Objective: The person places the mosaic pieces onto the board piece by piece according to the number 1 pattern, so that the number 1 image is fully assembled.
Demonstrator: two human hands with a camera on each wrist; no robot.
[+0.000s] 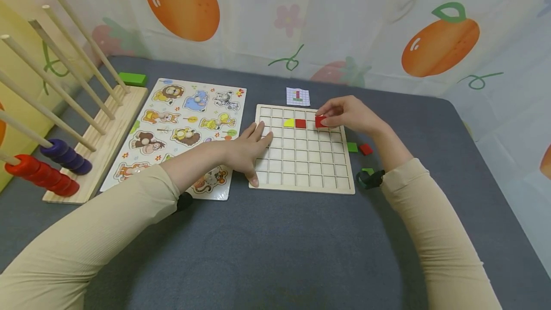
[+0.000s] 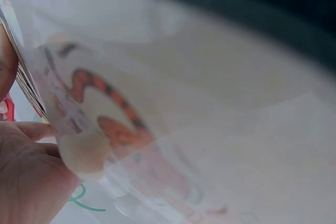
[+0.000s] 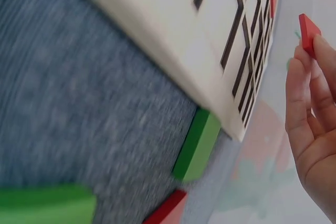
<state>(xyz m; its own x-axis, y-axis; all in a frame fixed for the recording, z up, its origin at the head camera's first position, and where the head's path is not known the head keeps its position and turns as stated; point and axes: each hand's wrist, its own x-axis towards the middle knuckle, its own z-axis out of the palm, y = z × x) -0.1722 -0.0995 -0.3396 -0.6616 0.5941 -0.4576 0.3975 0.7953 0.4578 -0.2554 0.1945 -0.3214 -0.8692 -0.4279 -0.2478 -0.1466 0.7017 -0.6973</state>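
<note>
A wooden grid board (image 1: 301,189) lies on the dark table. My left hand (image 1: 247,151) rests spread on its left edge, fingers reaching over the nearest squares. Pinched between the thumb and fingers of my right hand (image 1: 350,116) is a red square tile (image 1: 319,121), held over the upper right of the board. The right wrist view shows that tile (image 3: 310,34) clear of the grid, at the fingertips. In an upper row sit a yellow tile (image 1: 289,123) with a green part and, beside it, a red tile (image 1: 300,123). A small printed pattern card (image 1: 298,96) lies behind the board.
Right of the board lie a green tile (image 1: 352,147), a loose red tile (image 1: 366,149) and another green tile (image 1: 368,171) near the wrist strap. An animal peg puzzle (image 1: 181,123) is at left, beside a wooden peg stand (image 1: 96,157) with red and purple beads. A green block (image 1: 133,79) lies behind.
</note>
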